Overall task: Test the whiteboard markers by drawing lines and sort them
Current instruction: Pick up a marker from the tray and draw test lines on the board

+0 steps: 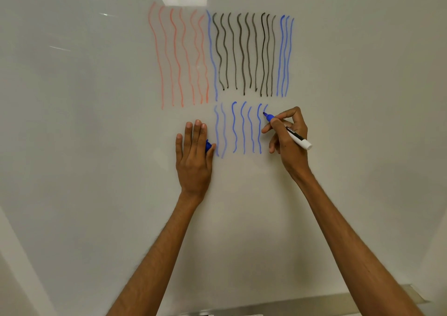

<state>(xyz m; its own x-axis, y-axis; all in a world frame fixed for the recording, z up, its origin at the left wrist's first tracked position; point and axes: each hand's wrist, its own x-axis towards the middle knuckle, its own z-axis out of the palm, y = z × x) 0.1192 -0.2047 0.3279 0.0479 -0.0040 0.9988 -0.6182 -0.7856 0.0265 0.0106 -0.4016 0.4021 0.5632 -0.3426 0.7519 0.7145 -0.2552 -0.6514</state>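
1. Blue is the tip of the marker (pixel 298 138) that the right grip (pixel 287 134) holds, with thumb and fingers curled tight round it. The tip touches the whiteboard (pixel 96 146), and the white back end points down and to the right.
2. The tip sits at the bottom of a short blue stroke (pixel 265 108). That stroke is the last one on the right of the lower blue lines (pixel 243 127), which are wavy.
3. The left grip (pixel 193 151) lies flat on the whiteboard, just left of those lines, with fingers straight and pointing up. Its thumb pinches a blue cap (pixel 208 146) against the side of the hand.
4. Higher up is a longer row of wavy lines. From left to right it has orange-red lines (pixel 179 56), a single blue line (pixel 212 56), black lines (pixel 244 54), and three upper blue lines (pixel 285 56).
5. Some lines look pale and some look strong.
6. A grey ledge (pixel 314 303) runs along the bottom of the whiteboard.
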